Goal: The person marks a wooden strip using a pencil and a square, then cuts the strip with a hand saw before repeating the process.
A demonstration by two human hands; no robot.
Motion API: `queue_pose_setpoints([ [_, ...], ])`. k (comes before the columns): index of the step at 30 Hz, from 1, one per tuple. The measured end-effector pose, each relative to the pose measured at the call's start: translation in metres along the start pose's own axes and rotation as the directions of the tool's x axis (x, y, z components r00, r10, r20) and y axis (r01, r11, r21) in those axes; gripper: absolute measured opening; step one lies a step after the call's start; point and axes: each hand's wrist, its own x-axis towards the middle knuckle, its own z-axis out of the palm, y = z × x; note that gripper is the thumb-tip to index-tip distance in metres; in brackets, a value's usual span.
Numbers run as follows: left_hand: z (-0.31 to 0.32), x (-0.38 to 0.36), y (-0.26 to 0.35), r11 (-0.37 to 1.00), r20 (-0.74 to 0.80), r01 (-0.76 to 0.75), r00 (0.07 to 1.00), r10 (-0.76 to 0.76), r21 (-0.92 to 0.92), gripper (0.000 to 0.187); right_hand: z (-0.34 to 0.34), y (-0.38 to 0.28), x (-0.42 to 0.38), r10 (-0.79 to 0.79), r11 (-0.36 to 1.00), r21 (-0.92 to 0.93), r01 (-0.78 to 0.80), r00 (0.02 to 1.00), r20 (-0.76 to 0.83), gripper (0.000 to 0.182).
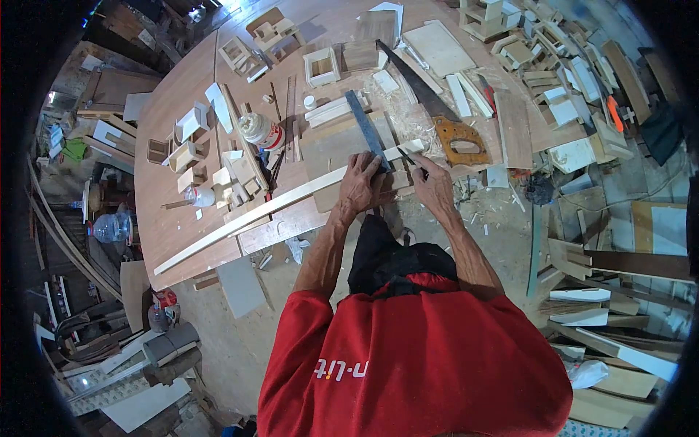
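Note:
My left hand (358,180) presses down on a long pale wooden strip (251,216) and on the lower end of a blue-grey metal try square (362,120). The square's blade lies across the strip and points away from me; its near end is partly under my fingers. In my right hand (432,186) is a thin dark pencil (405,154), its tip over the strip just right of the square. A flat board (324,154) lies beneath the strip. Beyond my right hand rests a handsaw (429,98) with a wooden handle.
A white tub (261,132) stands left of the board. Small wooden furniture pieces (191,120) sit along the table's left side, and a square wooden frame (321,66) lies at the back. Sawdust surrounds the saw. Wood offcuts (582,298) are piled to the right.

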Motion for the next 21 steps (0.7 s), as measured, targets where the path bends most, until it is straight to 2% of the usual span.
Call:
queue_pose_setpoints([
  [2, 0.003, -0.001, -0.001, 1.000, -0.018, -0.021, 1.000, 0.021, 0.006, 0.047, 0.003, 0.004, -0.001, -0.026, 1.000, -0.011, 0.025, 1.000, -0.015, 0.031],
  [7, 0.003, -0.001, 0.001, 0.999, -0.026, 0.039, 0.999, -0.040, -0.022, 0.044, 0.005, 0.001, -0.002, -0.097, 0.995, -0.042, 0.094, 0.992, -0.083, 0.028],
  [9, 0.003, 0.000, 0.001, 0.999, -0.035, 0.029, 0.999, -0.030, -0.023, 0.044, 0.004, -0.003, 0.000, 0.082, 0.994, -0.065, -0.088, 0.993, -0.088, 0.024],
  [10, 0.003, 0.000, 0.000, 0.999, -0.044, 0.024, 0.999, -0.025, -0.022, 0.044, 0.003, -0.004, 0.002, 0.081, 0.994, -0.064, -0.087, 0.993, -0.089, 0.024],
  [13, 0.003, -0.002, -0.001, 1.000, -0.051, 0.011, 0.999, -0.012, -0.016, 0.044, 0.003, -0.003, 0.014, 0.022, 0.994, -0.103, -0.029, 0.998, -0.064, 0.020],
  [16, 0.002, -0.002, -0.002, 0.999, -0.019, 0.049, 0.999, -0.049, -0.014, 0.045, 0.019, 0.005, 0.025, -0.018, 0.997, -0.077, 0.016, 0.999, -0.032, 0.024],
  [18, 0.002, -0.003, -0.002, 0.998, -0.013, 0.056, 0.998, -0.057, -0.028, 0.046, 0.030, 0.002, 0.028, -0.005, 1.000, 0.003, 0.005, 1.000, 0.022, 0.024],
  [19, 0.001, -0.003, -0.001, 0.997, -0.006, 0.066, 0.998, -0.066, -0.044, 0.046, 0.030, -0.002, 0.028, 0.098, 0.993, -0.077, -0.090, 0.989, 0.107, 0.029],
  [21, 0.001, -0.003, -0.002, 0.997, -0.012, 0.054, 0.998, -0.055, -0.046, 0.048, 0.033, -0.010, 0.026, 0.134, 0.991, -0.011, -0.133, 0.980, 0.147, 0.030],
])
